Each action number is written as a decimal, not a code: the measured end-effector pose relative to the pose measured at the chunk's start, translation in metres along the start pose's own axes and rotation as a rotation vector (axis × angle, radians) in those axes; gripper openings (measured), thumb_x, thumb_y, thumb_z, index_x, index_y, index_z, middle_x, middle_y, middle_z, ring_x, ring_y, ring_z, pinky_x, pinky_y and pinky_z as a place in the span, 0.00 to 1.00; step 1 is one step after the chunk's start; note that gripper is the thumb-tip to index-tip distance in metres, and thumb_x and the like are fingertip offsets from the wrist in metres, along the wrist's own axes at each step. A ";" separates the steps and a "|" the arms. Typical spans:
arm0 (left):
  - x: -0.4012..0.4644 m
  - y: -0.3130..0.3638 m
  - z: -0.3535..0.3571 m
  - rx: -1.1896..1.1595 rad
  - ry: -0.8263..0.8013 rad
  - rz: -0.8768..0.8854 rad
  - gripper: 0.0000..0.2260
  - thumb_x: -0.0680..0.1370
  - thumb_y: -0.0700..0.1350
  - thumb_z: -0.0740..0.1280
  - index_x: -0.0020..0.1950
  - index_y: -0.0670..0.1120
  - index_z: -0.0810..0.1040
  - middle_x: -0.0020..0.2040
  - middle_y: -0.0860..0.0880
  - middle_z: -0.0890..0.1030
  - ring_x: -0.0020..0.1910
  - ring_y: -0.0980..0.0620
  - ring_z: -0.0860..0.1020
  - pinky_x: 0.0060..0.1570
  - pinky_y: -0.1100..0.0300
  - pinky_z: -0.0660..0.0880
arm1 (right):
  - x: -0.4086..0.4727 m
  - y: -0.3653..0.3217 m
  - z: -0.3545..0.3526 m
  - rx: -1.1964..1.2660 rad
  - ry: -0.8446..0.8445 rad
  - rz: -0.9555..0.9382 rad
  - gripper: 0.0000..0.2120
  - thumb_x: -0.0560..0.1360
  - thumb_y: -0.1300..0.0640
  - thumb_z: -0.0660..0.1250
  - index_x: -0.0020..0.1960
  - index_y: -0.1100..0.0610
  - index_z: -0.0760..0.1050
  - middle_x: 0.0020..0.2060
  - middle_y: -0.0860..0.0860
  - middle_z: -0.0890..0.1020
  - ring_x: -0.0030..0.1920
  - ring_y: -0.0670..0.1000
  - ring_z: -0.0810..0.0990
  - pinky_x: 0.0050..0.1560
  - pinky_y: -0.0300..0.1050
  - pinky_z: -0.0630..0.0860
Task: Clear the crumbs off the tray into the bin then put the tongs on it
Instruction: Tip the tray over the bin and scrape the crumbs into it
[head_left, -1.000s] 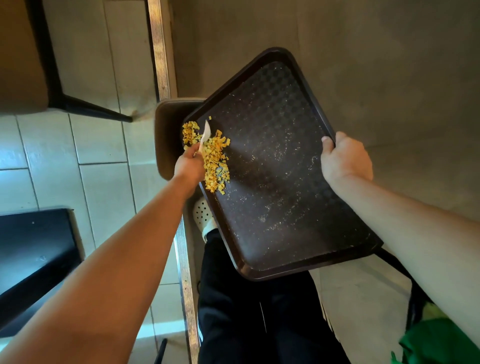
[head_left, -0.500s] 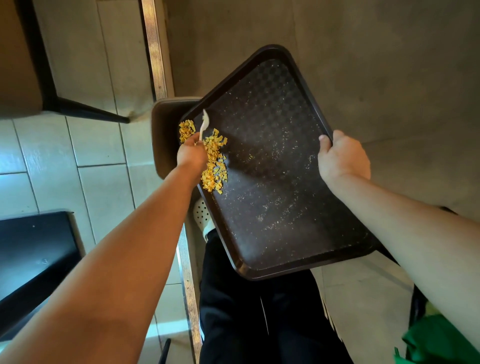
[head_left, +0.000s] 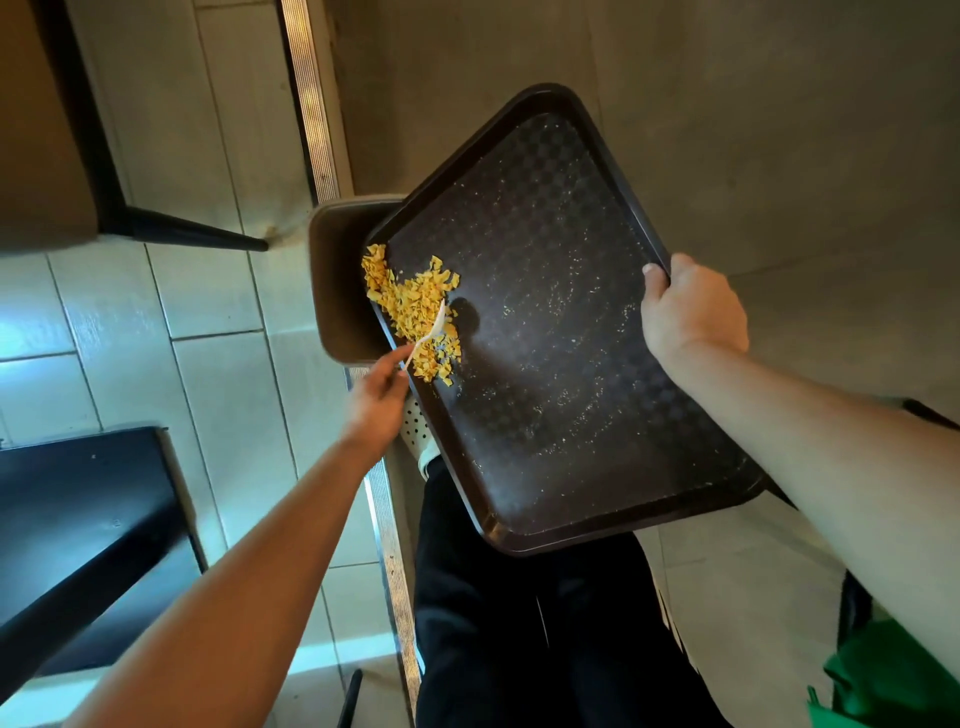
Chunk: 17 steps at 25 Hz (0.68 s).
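Nearest the body, the left hand (head_left: 376, 400) pinches a light white spoon (head_left: 429, 335) among loose, flaky crumbs (head_left: 410, 306). Beyond, the right hand (head_left: 685, 306) grips the stiff, probably slick tray (head_left: 545, 338) by its rim, tilted over the bin (head_left: 337, 280).

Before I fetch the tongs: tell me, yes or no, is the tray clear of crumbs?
No: a yellow crumb pile lies at the tray's left edge, under the white spoon.

Bin (head_left: 340, 291) mostly behind the tray (head_left: 545, 332); green object (head_left: 893, 686) cut off at bottom right.
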<state>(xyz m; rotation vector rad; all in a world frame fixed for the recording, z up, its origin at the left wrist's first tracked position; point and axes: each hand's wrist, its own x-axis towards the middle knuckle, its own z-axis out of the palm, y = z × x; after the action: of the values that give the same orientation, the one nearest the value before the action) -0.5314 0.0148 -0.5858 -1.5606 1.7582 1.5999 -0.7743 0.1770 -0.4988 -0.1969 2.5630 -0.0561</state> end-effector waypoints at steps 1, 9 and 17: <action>-0.001 -0.001 0.001 0.039 0.016 0.003 0.16 0.81 0.37 0.56 0.67 0.47 0.72 0.33 0.53 0.69 0.27 0.61 0.65 0.27 0.70 0.63 | 0.000 0.000 0.000 0.001 0.000 0.000 0.13 0.81 0.50 0.52 0.46 0.58 0.67 0.47 0.62 0.78 0.47 0.63 0.75 0.40 0.48 0.64; 0.033 0.022 -0.021 0.043 0.105 -0.026 0.17 0.82 0.40 0.54 0.69 0.49 0.70 0.35 0.52 0.72 0.28 0.57 0.66 0.25 0.66 0.64 | 0.003 0.001 0.004 -0.001 -0.002 -0.002 0.13 0.81 0.49 0.53 0.44 0.57 0.65 0.47 0.63 0.77 0.48 0.65 0.75 0.41 0.50 0.66; 0.024 0.013 -0.022 0.122 0.092 -0.078 0.17 0.82 0.40 0.55 0.69 0.51 0.70 0.38 0.49 0.73 0.27 0.55 0.66 0.19 0.71 0.63 | 0.000 -0.002 0.005 -0.001 -0.013 0.018 0.13 0.81 0.49 0.53 0.43 0.57 0.65 0.46 0.62 0.78 0.47 0.64 0.75 0.40 0.49 0.66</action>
<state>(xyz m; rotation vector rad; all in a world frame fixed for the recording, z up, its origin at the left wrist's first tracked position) -0.5417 -0.0190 -0.5906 -1.6469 1.7823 1.3785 -0.7712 0.1751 -0.5031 -0.1738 2.5519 -0.0463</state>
